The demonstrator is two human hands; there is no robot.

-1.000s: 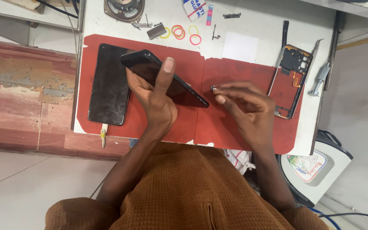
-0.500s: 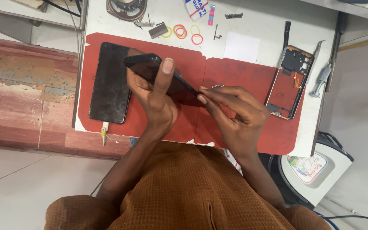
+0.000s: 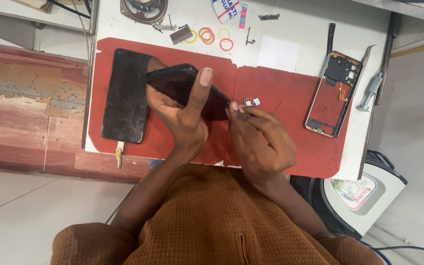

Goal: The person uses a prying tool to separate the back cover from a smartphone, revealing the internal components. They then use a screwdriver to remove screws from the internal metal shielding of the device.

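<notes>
— Where is the dark phone (image 3: 182, 86)?
— In your left hand (image 3: 185, 115), held tilted above the red mat (image 3: 280, 142).
— And your right hand (image 3: 258, 140)?
— Its fingertips (image 3: 235, 106) pinch at the phone's right edge, near the small tray (image 3: 251, 101).

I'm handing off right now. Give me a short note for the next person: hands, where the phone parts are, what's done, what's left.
Left hand: grips the dark phone, tilted above the red mat.
Right hand: fingertips at the phone's edge, beside the small card tray.
Flat black panel lies on the mat's left; the stripped phone frame on its right.
Done: tray looks out of the phone.
Left: unclear from this view.
</notes>
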